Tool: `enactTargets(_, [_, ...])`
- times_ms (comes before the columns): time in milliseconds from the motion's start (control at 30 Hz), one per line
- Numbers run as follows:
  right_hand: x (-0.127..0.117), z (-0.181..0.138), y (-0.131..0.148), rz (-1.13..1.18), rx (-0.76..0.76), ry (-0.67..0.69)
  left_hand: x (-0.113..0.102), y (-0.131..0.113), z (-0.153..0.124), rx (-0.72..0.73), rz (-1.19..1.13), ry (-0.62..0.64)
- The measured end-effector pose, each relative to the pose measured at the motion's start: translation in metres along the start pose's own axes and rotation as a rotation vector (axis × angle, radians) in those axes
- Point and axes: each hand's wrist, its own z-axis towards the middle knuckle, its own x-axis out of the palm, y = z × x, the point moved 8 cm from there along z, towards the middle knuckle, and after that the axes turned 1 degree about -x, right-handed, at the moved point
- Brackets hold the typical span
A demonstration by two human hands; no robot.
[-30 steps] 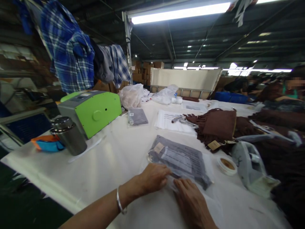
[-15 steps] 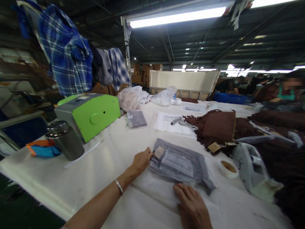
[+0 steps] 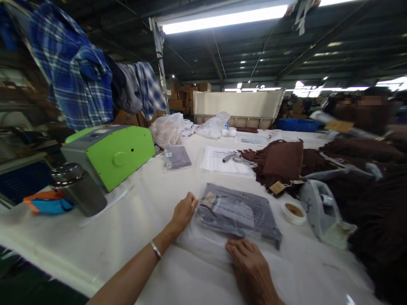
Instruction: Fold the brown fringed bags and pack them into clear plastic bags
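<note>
A folded grey garment in a clear plastic bag [image 3: 238, 213] lies on the white table [image 3: 140, 220] in front of me. My left hand [image 3: 183, 211] is curled against the bag's left edge, fingers closed on the plastic there. My right hand [image 3: 251, 269] lies flat with fingers stretched on the bag's near open end, just below the garment. A bracelet shows on my left wrist.
A green and grey machine [image 3: 110, 153] and a steel flask [image 3: 78, 189] stand at the left. A tape roll [image 3: 293, 211], a grey tape dispenser [image 3: 324, 212] and brown fringed garments [image 3: 282, 163] lie at the right. Another bagged grey garment [image 3: 177, 157] lies farther back. A person works at the far right.
My left hand slid from the bag's near edge to its left edge and closed on it. My right hand stayed on the bag's near end.
</note>
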Motion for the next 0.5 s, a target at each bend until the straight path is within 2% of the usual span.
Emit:
enactTargets(67, [-0.004, 0.001, 0.001, -0.003, -0.007, -0.034, -0.014, -0.005, -0.018, 0.037, 0.017, -0.044])
enactTargets(100, [-0.006, 0.001, 0.002, -0.004, -0.019, -0.054, -0.02, -0.012, -0.029, 0.1, 0.02, -0.048])
enactTargets(167, [-0.011, 0.003, 0.004, -0.001, -0.038, -0.083, -0.022, -0.038, -0.055, 0.35, 0.012, 0.004])
enactTargets(233, [-0.015, 0.004, 0.006, 0.023, -0.051, -0.098, -0.015, -0.068, -0.086, 0.648, 0.001, 0.087])
enactTargets(300, [-0.018, 0.005, 0.009, 0.07, -0.072, -0.088, -0.003, -0.087, -0.109, 0.806, 0.028, 0.12])
enactTargets(500, [-0.016, 0.007, 0.014, 0.119, -0.044, -0.015, 0.036, -0.1, -0.121, 0.756, 0.196, 0.098])
